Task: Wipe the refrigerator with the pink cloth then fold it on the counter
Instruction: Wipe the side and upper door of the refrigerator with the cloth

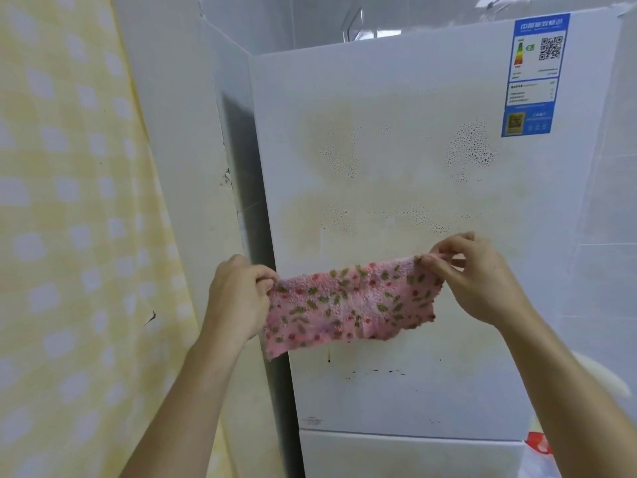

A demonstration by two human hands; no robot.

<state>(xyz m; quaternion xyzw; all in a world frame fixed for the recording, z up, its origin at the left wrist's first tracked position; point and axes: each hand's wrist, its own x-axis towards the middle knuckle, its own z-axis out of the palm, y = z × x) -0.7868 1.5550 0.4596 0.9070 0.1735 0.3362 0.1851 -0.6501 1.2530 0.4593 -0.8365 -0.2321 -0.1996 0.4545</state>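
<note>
A pink cloth [348,305] with green and red flower print hangs stretched in front of the white refrigerator [396,188]. My left hand [238,294] pinches its upper left corner and my right hand [472,277] pinches its upper right corner. The cloth hangs folded over, a short way off the upper door. That door shows yellowish stains, patches of droplets and a few dark specks below the cloth. A seam low in the view marks the top of the lower door [406,453].
A yellow and white checked curtain [69,236] hangs at the left. A blue energy label [532,74] is stuck at the door's upper right. White tiled wall lies to the right, with a red and white bag [537,446] at the lower right.
</note>
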